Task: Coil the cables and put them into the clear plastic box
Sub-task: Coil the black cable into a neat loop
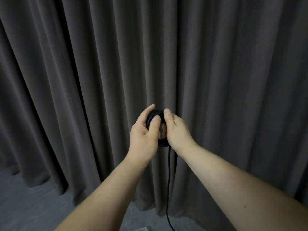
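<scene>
Here, both hands, left hand (144,132) and right hand (177,130), around black cable coil (152,116).

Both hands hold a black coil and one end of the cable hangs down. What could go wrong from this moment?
1. The coil is held only by the fingers of the left hand and right hand; a loose grip may let the loops spring open.
2. The tail hangs to the floor; it could snag or twist while being wound.
</scene>
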Demonstrator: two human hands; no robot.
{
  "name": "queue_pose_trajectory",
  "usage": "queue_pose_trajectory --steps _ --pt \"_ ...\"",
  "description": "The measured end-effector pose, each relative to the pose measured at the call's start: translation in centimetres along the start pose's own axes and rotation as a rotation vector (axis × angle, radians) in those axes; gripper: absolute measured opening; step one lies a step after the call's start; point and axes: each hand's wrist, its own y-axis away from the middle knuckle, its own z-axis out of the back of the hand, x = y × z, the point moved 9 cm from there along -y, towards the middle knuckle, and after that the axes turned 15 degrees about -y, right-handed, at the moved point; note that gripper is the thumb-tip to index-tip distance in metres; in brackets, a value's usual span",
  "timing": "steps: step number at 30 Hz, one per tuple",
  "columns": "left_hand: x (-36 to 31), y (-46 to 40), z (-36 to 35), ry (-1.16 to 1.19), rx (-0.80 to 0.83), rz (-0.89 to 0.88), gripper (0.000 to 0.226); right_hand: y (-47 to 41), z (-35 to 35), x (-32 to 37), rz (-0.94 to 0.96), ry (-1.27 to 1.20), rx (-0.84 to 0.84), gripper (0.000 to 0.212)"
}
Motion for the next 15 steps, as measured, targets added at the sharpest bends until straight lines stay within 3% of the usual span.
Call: queue_pose_trajectory --steps 4,8,12,15 --pt "-0.4 -0.6 0.2 0.031 0.009 -0.035 0.022 -0.1 -1.0 -1.2 -0.104 -0.136 0.058 0.051" --pt "-0.3 -2.0 2.7 0.053 -0.121 -0.016 0.021 0.9 -1.9 -1.9 -0.303 -0.324 0.235 0.024" --pt "0.2 -3.5 5.7 0.152 -0.251 0.057 0.024 3.2 -1.6 -4.9 -0.483 -0.026 0.369 0.022" --pt "0.5 -4.2 7.7 0.141 -0.310 0.068 0.023 3.0 -0.5 -5.9 -0.485 0.065 0.269 0.022"
